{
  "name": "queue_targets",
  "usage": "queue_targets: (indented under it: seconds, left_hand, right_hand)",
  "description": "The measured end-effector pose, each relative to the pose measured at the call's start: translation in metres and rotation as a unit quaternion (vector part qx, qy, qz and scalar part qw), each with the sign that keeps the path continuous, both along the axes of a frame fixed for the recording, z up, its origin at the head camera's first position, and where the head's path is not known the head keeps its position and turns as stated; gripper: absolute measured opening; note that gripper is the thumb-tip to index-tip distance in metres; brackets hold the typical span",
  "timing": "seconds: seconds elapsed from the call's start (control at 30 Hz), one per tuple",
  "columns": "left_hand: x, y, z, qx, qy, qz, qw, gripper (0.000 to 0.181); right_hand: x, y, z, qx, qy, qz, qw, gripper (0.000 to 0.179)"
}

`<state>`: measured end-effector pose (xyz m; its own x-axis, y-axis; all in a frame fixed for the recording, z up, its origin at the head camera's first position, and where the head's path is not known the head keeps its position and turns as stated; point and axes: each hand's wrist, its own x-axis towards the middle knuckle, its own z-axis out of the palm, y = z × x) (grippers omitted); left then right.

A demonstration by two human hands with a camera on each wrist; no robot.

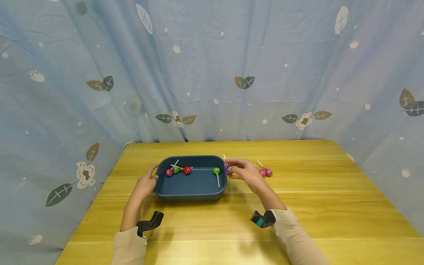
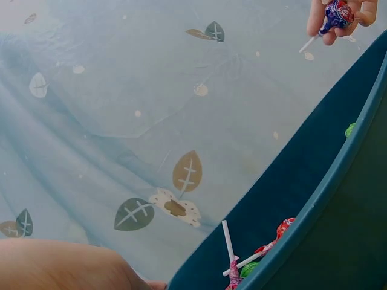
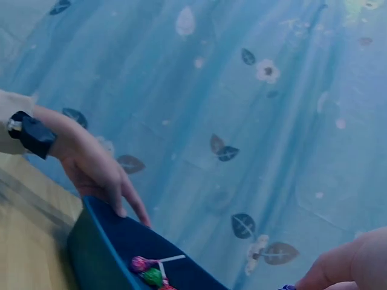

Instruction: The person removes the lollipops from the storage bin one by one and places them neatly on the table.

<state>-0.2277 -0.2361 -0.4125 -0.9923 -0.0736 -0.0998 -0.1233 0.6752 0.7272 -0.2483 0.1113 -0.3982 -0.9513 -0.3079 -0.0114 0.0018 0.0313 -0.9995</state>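
A dark blue plastic bin (image 1: 190, 198) stands on the table, and my left hand (image 1: 145, 187) grips its left end at the rim. Inside, at the left, a pink lollipop (image 1: 169, 172), a green lollipop (image 1: 176, 170) and a red lollipop (image 1: 187, 170) lie together. Another green lollipop (image 1: 216, 171) lies near the right end, its stick toward me. At the right rim, my right hand (image 1: 246, 172) pinches a purple and red lollipop (image 2: 338, 14) by its wrapped head. Its white stick points away from the fingers.
A few pink lollipops (image 1: 268, 172) lie on the wooden table (image 1: 318, 206) just right of my right hand. Behind the table hangs a light blue curtain (image 1: 212, 73) with leaf prints, which also runs along both sides.
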Motion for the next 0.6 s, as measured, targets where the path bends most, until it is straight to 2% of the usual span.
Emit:
queue_targets:
  seconds: [0.13, 0.3, 0.6]
  left_hand:
    - [0.000, 0.000, 0.000, 0.002, -0.002, 0.002, 1.0000, 0.049]
    - [0.001, 0.000, 0.001, 0.009, -0.009, 0.002, 0.9999, 0.050]
    - [0.001, 0.000, 0.000, 0.004, -0.013, -0.001, 0.9999, 0.050]
  right_hand:
    - [-0.003, 0.010, -0.002, -0.006, -0.007, -0.018, 0.9998, 0.039]
    - [-0.007, 0.022, -0.001, 0.012, -0.014, -0.038, 0.9991, 0.039]
    - [-0.016, 0.054, -0.004, -0.002, -0.003, -0.071, 0.9975, 0.042]
